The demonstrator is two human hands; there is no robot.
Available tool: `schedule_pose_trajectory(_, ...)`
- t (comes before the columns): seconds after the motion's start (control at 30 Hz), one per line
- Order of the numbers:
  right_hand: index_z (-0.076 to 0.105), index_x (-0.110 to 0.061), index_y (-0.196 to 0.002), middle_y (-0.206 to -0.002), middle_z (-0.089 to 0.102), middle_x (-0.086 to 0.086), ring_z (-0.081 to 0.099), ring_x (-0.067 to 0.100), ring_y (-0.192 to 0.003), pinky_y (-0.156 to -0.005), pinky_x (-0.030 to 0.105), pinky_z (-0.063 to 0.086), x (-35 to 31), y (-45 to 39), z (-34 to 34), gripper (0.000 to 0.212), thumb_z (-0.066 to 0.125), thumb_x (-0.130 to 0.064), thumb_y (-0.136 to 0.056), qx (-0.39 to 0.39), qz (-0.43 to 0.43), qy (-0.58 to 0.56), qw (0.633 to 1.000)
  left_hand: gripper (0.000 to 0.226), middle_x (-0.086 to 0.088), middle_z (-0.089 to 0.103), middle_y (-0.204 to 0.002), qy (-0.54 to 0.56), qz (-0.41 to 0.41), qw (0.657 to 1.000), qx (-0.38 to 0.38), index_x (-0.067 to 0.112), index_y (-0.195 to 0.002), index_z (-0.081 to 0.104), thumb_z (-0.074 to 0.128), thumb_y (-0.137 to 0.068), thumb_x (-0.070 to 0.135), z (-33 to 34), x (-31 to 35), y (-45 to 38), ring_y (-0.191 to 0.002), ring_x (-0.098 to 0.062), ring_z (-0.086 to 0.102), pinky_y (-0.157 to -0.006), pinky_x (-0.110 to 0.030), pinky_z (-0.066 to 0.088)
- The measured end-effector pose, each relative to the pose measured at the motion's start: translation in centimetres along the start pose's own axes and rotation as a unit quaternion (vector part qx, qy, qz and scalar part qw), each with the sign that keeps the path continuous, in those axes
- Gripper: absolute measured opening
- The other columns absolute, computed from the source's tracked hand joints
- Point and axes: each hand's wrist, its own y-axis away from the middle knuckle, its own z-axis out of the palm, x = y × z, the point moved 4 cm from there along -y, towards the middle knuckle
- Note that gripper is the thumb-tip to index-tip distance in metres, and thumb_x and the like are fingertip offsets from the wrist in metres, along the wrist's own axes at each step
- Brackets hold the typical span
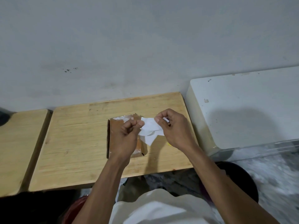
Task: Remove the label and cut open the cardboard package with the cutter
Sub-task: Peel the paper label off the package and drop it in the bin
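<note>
A flat brown cardboard package point(116, 126), wrapped in clear tape, lies on the wooden table point(77, 139). Both hands hover just above it and hold a crumpled white label point(150, 130) between them. My left hand point(127, 135) pinches the label's left edge with thumb and fingers. My right hand point(174, 126) pinches its right edge. The label is off the package and folded on itself. A small yellow object point(168, 144) peeks out under my right wrist on the table; whether it is the cutter I cannot tell.
A second wooden table point(17, 147) stands at the left, with a narrow gap between the two. A white box-like unit point(246, 107) sits close at the right. A grey wall point(145, 46) rises behind. A dark stool point(242, 178) stands below right.
</note>
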Motion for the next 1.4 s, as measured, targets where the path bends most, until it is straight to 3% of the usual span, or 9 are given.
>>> schedule_pose_trajectory(0.13,0.068,-0.018,-0.095,-0.088,0.07,-0.015,0.062,-0.002,-0.087,-0.065,0.01,0.046,-0.4,0.1,0.5,0.005,0.068,-0.021,-0.091,-0.018,-0.028,0.019,0.999,0.027,-0.015,0.07,-0.078,-0.017,0.003,0.999,-0.04,-0.001,-0.086,0.072,0.068,-0.093,0.024,-0.4,0.4,0.2,-0.075,-0.018,0.064,-0.073,-0.035,0.052)
schedule_pose_trajectory(0.27,0.068,-0.023,-0.115,-0.095,0.071,-0.013,0.065,0.0,-0.091,-0.077,0.017,0.051,-0.8,-0.2,1.1,0.023,0.066,-0.028,-0.092,-0.053,-0.027,0.051,0.997,0.014,-0.021,0.072,-0.083,-0.148,0.086,0.984,-0.044,0.0,-0.088,0.073,0.073,-0.09,0.014,-1.1,0.3,-0.5,-0.072,-0.022,0.066,-0.07,-0.044,0.055)
schedule_pose_trajectory(0.33,0.072,-0.02,-0.109,-0.098,0.073,-0.009,0.065,0.003,-0.092,-0.079,0.021,0.051,-1.0,-0.4,1.4,0.018,0.065,-0.027,-0.093,-0.077,-0.041,0.08,0.993,0.018,-0.015,0.072,-0.078,-0.202,0.119,0.971,-0.032,0.001,-0.083,0.072,0.073,-0.091,0.017,-1.4,0.3,-0.8,-0.071,-0.026,0.068,-0.07,-0.047,0.055)
schedule_pose_trajectory(0.47,0.07,-0.02,-0.094,-0.093,0.068,-0.008,0.062,0.011,-0.09,-0.081,0.036,0.052,-0.9,-0.4,2.0,0.011,0.06,-0.026,-0.095,-0.117,-0.057,0.118,0.984,0.018,0.004,0.068,-0.07,-0.336,0.203,0.919,-0.032,0.014,-0.075,0.07,0.072,-0.091,0.022,-1.5,1.0,-0.7,-0.069,-0.013,0.063,-0.064,-0.033,0.051)
schedule_pose_trajectory(0.6,0.068,-0.026,-0.091,-0.094,0.064,-0.01,0.06,0.014,-0.094,-0.082,0.041,0.052,0.1,0.1,2.4,0.012,0.058,-0.033,-0.095,-0.121,-0.049,0.146,0.981,0.022,0.005,0.064,-0.064,-0.398,0.277,0.874,-0.032,0.015,-0.072,0.069,0.069,-0.092,0.023,-0.7,1.3,0.1,-0.062,-0.013,0.058,-0.059,-0.04,0.048)
schedule_pose_trajectory(0.77,0.073,-0.013,-0.089,-0.091,0.072,-0.004,0.064,0.009,-0.087,-0.077,0.026,0.048,0.8,1.4,3.0,0.014,0.063,-0.021,-0.094,-0.112,0.013,0.055,0.992,0.019,0.005,0.065,-0.064,-0.41,0.322,0.853,0.015,0.016,-0.068,0.07,0.068,-0.087,0.02,-1.1,-0.4,0.9,-0.064,-0.017,0.059,-0.066,-0.049,0.05)
schedule_pose_trajectory(1.03,0.075,-0.016,-0.082,-0.082,0.075,0.011,0.067,0.019,-0.072,-0.07,0.041,0.055,2.7,2.4,3.0,0.013,0.067,-0.017,-0.092,-0.026,0.181,-0.209,0.961,0.01,0.005,0.071,-0.078,-0.357,0.353,0.856,0.123,0.013,-0.076,0.073,0.071,-0.086,0.013,-0.5,-0.4,3.7,-0.08,-0.006,0.057,-0.085,-0.045,0.047)
schedule_pose_trajectory(1.2,0.076,-0.008,-0.091,-0.082,0.075,0.0,0.068,0.006,-0.071,-0.065,0.021,0.055,1.3,2.6,0.0,0.01,0.07,-0.016,-0.089,-0.039,0.074,-0.111,0.99,0.01,0.006,0.073,-0.083,-0.337,0.296,0.891,0.065,0.015,-0.086,0.075,0.069,-0.093,0.02,-0.1,-0.5,3.5,-0.079,-0.013,0.066,-0.082,-0.052,0.053)
schedule_pose_trajectory(1.4,0.074,-0.019,-0.086,-0.078,0.069,-0.014,0.057,-0.016,-0.068,-0.06,0.003,0.042,1.7,5.3,-1.5,0.009,0.066,-0.017,-0.091,-0.013,0.041,0.11,0.993,0.033,0.018,0.049,-0.062,-0.431,0.285,0.856,-0.032,0.034,-0.064,0.052,0.067,-0.094,0.031,0.5,-0.4,3.9,-0.065,-0.015,0.052,-0.075,-0.049,0.05)
